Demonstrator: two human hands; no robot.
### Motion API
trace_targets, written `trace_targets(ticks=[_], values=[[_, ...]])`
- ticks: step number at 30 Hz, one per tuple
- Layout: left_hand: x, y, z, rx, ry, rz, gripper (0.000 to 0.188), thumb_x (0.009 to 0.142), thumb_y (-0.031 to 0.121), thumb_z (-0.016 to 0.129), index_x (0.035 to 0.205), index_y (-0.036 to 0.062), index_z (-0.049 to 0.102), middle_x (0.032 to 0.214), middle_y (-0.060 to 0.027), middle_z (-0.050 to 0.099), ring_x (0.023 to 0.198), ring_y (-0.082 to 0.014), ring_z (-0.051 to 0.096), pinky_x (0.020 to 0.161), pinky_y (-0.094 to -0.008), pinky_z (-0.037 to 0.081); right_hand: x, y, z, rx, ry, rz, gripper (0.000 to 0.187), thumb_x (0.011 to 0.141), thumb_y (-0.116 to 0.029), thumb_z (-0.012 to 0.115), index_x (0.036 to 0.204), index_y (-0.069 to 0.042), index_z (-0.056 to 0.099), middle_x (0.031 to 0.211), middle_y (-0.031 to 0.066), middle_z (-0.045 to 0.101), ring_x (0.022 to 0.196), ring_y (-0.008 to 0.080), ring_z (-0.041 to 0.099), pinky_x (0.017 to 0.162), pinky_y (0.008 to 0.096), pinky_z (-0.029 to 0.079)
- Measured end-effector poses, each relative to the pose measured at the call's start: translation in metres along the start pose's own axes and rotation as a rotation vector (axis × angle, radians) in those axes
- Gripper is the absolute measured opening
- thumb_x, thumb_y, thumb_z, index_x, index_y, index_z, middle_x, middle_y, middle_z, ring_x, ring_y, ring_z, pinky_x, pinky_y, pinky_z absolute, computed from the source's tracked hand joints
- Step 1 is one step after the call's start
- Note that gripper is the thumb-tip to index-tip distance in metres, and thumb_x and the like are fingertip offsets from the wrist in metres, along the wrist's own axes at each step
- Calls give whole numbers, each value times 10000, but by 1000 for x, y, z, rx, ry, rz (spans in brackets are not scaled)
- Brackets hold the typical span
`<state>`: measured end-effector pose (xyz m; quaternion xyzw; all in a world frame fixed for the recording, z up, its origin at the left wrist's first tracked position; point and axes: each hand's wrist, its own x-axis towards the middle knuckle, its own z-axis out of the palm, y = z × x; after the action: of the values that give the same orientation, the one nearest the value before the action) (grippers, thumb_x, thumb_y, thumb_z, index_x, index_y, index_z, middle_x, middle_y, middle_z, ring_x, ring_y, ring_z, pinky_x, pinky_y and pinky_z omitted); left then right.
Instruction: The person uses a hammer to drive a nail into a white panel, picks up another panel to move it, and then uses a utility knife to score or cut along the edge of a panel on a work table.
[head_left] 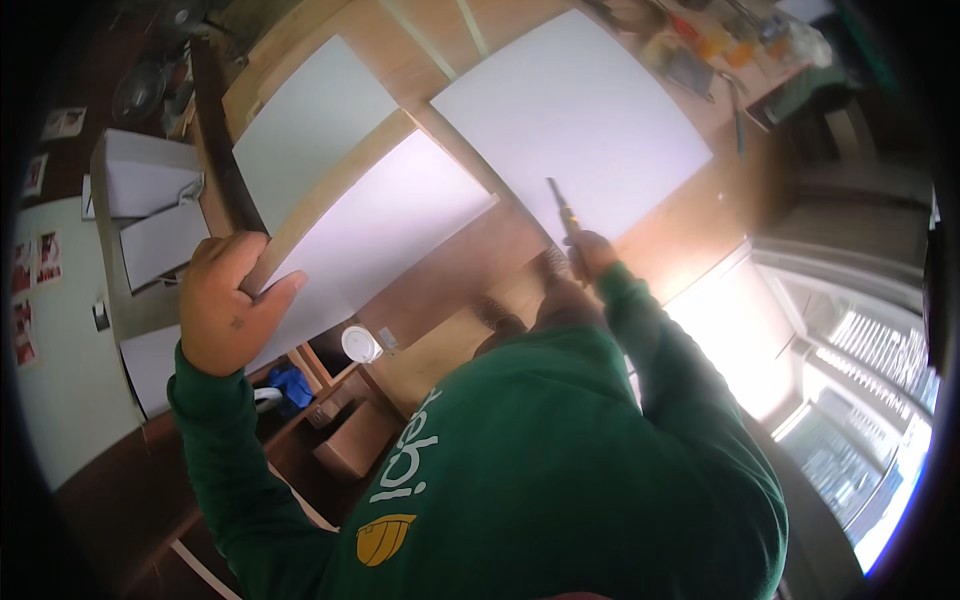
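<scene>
My left hand (230,300) is closed round the end of a white panel (390,215), with the thumb on its white face. The panel stands tilted, its bare wood-coloured edge showing along the top. In my right hand (596,252) is a slim hand tool (563,205) with a yellow-and-black handle and a narrow dark blade. The blade points away from me, over the near left edge of a second white panel (580,110) lying flat on the brown bench (660,225). Behind the held panel lies another white panel (315,130).
Pliers-like tools (735,110) and blurred clutter lie at the bench's far right. Below my left forearm are a white round lid (360,344), a blue crumpled item (290,387) and a brown box (350,440). A white-fronted cabinet (160,215) stands left; a bright window (850,440) is right.
</scene>
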<state>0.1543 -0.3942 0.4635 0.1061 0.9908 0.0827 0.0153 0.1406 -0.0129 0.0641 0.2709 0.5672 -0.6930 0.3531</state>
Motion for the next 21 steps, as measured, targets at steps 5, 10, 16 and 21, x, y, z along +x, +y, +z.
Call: trace_targets(ticks=[5,10,16,21], values=[[-4,-3,-6,-19,-104,-27,257,687,148,791,791,10,600,683,-131,557,667,-345,474,613,-421,389,21,43,43,-81,-13,-8,449,964,-433,502,985,-3,630,713,126,617,607,232,609,552,366,504],[-4,-1,-3,-33,-49,-35,261,723,173,793,794,8,605,650,-117,516,633,-283,443,594,-392,365,44,66,58,-691,176,-373,419,984,-372,478,1081,8,625,878,197,663,794,328,636,728,411,501],[-6,2,1,-38,-37,-99,291,742,203,799,791,0,597,665,-115,513,632,-241,431,595,-363,376,45,45,70,-885,162,-298,489,979,-449,447,1172,-37,625,1055,282,657,1023,437,617,911,485,483],[-3,-1,4,-52,-32,-123,298,739,205,800,800,-1,594,670,-109,511,631,-233,441,586,-347,382,60,31,79,-942,154,-321,458,987,-422,428,1232,-77,603,1052,272,664,1005,430,633,903,493,495]])
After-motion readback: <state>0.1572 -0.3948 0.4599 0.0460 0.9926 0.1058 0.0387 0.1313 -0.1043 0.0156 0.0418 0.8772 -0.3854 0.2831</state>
